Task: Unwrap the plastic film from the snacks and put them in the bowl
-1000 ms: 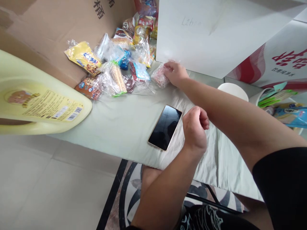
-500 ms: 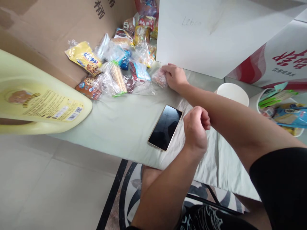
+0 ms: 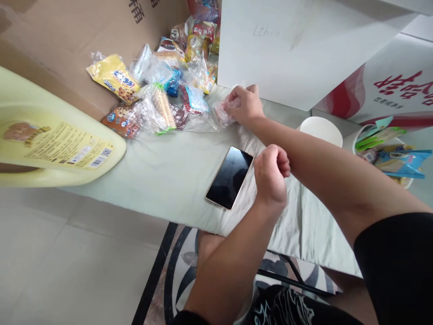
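My right hand (image 3: 246, 106) is closed on a small pinkish snack packet (image 3: 223, 113) in clear wrapping, pinching it at the near side of the snack pile. Left of it lie a wafer packet (image 3: 163, 108) with green ends, a red and blue packet (image 3: 194, 99) and a brown packet (image 3: 121, 121). My left hand (image 3: 271, 174) is curled into a loose fist over the cloth, and I see nothing in it. Just left of that fist a phone (image 3: 230, 178) lies flat, its screen dark.
A yellow jug (image 3: 64, 135) lies along the left, in front of a cardboard box (image 3: 67, 40). A white box (image 3: 304, 49) stands behind my right hand. To the right are a white round container (image 3: 321, 131) and a tub (image 3: 352, 140) holding several snacks.
The fingers of my right hand have bent further over the pinkish packet, and its wrapping now bunches up around them. My left hand stays curled beside the phone. The whole view has shifted slightly.
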Available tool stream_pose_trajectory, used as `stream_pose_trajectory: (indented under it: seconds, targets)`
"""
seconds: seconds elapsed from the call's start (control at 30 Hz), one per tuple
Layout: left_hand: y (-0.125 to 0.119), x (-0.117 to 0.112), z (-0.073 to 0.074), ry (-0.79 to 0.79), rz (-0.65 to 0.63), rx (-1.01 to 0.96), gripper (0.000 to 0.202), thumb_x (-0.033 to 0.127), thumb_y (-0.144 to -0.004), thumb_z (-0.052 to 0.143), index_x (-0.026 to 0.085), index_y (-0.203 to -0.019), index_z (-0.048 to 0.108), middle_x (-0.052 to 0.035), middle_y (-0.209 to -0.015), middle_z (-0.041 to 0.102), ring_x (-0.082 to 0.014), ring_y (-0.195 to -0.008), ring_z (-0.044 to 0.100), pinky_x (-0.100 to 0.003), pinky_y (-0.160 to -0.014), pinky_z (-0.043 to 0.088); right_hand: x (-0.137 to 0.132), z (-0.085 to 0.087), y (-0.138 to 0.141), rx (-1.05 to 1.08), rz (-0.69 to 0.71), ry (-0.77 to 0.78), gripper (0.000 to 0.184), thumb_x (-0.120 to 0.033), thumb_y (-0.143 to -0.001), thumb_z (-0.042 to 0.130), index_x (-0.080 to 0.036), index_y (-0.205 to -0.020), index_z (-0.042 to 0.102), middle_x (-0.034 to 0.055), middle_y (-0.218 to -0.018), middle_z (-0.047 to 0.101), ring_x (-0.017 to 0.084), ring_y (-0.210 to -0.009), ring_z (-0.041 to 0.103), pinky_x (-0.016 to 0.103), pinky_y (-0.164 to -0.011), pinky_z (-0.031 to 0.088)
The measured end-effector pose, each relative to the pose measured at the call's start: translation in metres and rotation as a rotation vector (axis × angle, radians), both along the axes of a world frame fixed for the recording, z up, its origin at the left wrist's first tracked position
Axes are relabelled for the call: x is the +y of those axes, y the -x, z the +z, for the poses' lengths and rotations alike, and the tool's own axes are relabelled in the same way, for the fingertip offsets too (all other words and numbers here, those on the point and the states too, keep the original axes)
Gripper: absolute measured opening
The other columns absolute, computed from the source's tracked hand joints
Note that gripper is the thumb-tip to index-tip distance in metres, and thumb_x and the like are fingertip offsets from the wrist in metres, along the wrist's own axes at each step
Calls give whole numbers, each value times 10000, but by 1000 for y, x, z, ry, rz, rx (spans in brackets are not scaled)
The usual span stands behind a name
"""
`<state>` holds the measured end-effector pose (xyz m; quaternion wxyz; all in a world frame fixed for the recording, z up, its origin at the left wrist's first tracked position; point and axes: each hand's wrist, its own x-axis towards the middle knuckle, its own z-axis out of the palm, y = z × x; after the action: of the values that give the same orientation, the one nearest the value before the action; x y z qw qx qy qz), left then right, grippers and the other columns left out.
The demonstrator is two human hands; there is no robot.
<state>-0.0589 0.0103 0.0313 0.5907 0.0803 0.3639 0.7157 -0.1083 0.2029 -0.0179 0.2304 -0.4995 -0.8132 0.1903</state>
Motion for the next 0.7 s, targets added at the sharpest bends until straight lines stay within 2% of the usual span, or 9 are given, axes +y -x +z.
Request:
stream_pose_trajectory:
  seconds: [0.17,0.3,0.37,0.4,0.47,0.5,0.57,0.63,0.7]
  targets:
    - [13,-2,-3,-98,216,148,524,411,-990,542,194,-527,426,21,-536,378,-102,-539,364,-252,-555,327,-28,34,-30,38,57,-66,222,-282,-776,730,-222,-978,660,64,-1078,559,292,-1251,509,505,-1105,468]
    - [37,-5,-1,-93,439,314,486,294,-987,532,202,-523,421,8,-572,408,-117,-592,416,-242,-627,408,-79,76,-100,104,64,-129,252,-437,-808,753,-238,-943,678,76,-1106,550,307,-1218,540,547,-1094,454]
    - [43,-6,0,-83,412,347,435,325,-967,564,207,-563,456,5,-613,451,-121,-635,470,-238,-654,444,-111,90,-143,123,36,-149,271,-489,-769,797,-271,-878,679,78,-1072,565,307,-1143,591,551,-1050,484]
    - [44,-6,1,-109,299,340,383,367,-949,599,209,-610,516,1,-652,502,-125,-676,518,-237,-670,466,-126,94,-165,117,37,-138,267,-510,-763,803,-294,-852,674,73,-1031,584,305,-1109,612,550,-1015,507]
    - [37,-7,2,-200,-102,285,264,453,-878,699,207,-790,658,-26,-822,640,-150,-804,619,-252,-703,514,-152,95,-204,107,70,-107,255,-535,-768,797,-325,-834,670,71,-977,614,304,-1076,634,537,-951,547]
    - [30,-9,2,-242,-343,249,279,465,-823,762,209,-916,702,-48,-961,689,-176,-877,656,-271,-713,536,-163,93,-221,108,79,-96,249,-543,-775,791,-333,-833,669,70,-962,625,300,-1059,643,530,-925,561]
    - [13,-13,0,-267,-732,198,498,398,-702,876,232,-1140,706,-89,-1256,671,-240,-992,685,-312,-715,569,-181,85,-250,127,65,-85,247,-550,-792,779,-332,-838,670,69,-950,636,290,-1016,656,520,-890,580]
    - [-7,-17,-4,-217,-902,220,724,275,-610,928,276,-1281,658,-104,-1410,600,-276,-1042,685,-338,-716,585,-195,74,-273,159,23,-75,249,-548,-804,775,-325,-843,673,66,-930,641,285,-992,661,519,-883,590]
    - [-26,-19,-13,-154,-938,286,797,212,-583,925,274,-1321,632,-114,-1380,617,-282,-1065,678,-354,-751,593,-207,60,-291,181,-17,-80,226,-533,-809,781,-329,-858,697,70,-934,645,295,-1039,657,529,-914,592]
